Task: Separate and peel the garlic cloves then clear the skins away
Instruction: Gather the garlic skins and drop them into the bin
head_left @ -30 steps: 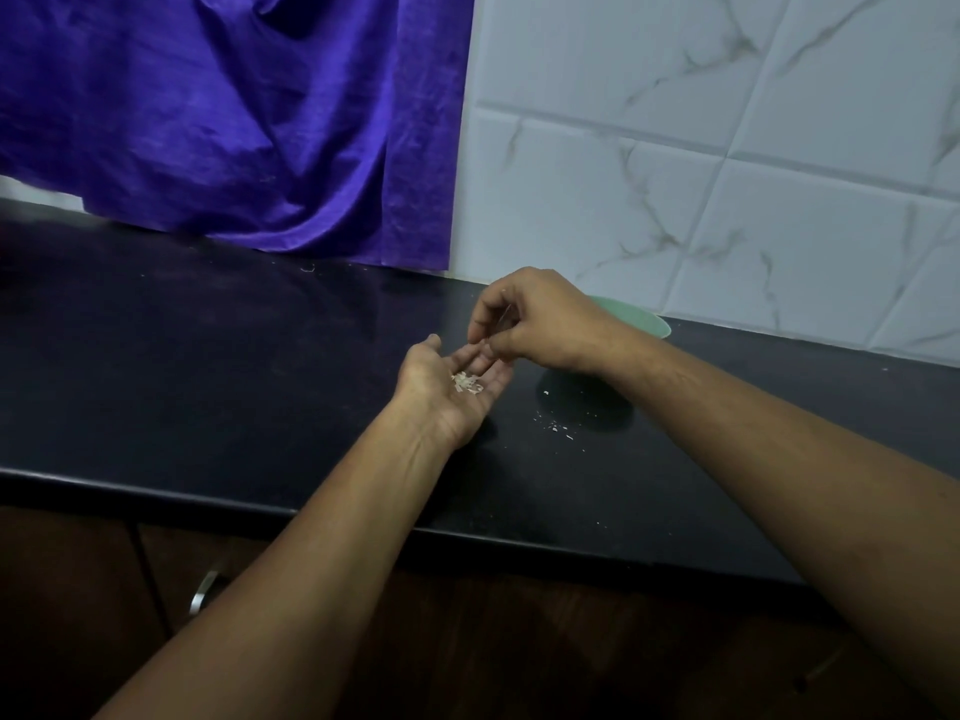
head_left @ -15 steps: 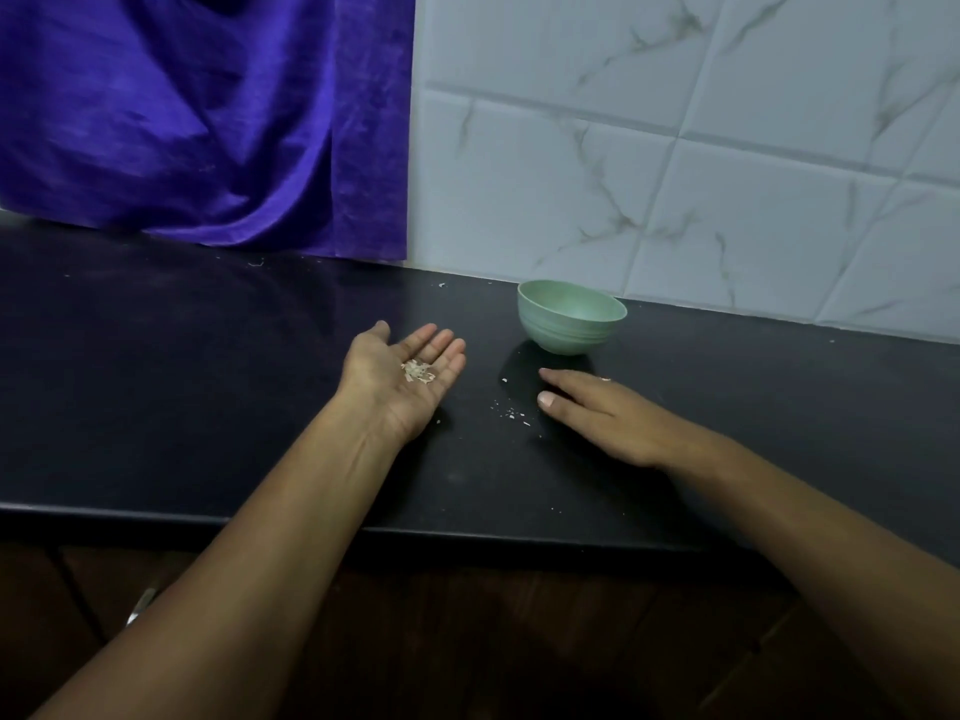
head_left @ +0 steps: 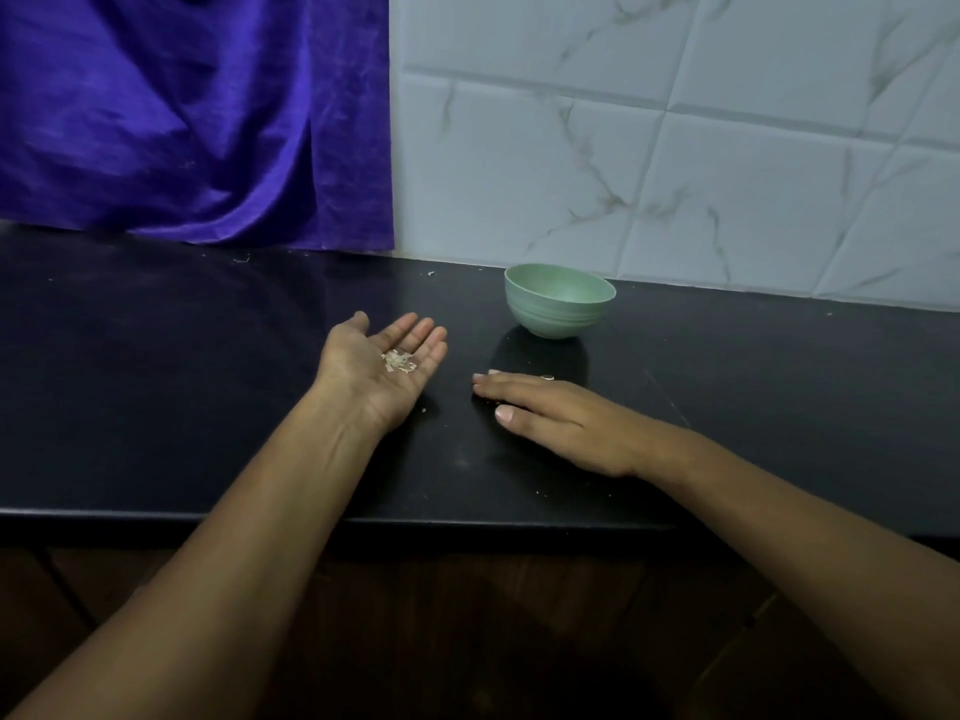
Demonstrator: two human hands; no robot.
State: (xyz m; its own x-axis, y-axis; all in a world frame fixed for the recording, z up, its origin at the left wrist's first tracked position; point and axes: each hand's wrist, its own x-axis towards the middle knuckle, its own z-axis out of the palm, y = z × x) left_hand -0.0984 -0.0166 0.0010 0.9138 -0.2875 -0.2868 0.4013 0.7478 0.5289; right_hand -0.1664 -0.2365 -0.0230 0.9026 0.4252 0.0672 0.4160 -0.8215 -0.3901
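Ideally, flat straight-fingered right hand point(head_left: 561, 418) sweeps crumbs point(head_left: 424, 410) toward relaxed, upturned left hand point(head_left: 374, 376) cradling pale papery garlic skins point(head_left: 399, 362).

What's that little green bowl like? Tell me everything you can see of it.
The bowl is small, round and pale green, with a matte surface that looks like plastic and faint ridges circling its lower side. It stands upright on the black countertop, close to the tiled wall, and throws a dim reflection on the surface beneath it. Only its far inner wall shows, so its contents cannot be told. Nothing but the countertop touches it. The right hand lies flat in front of it, apart.
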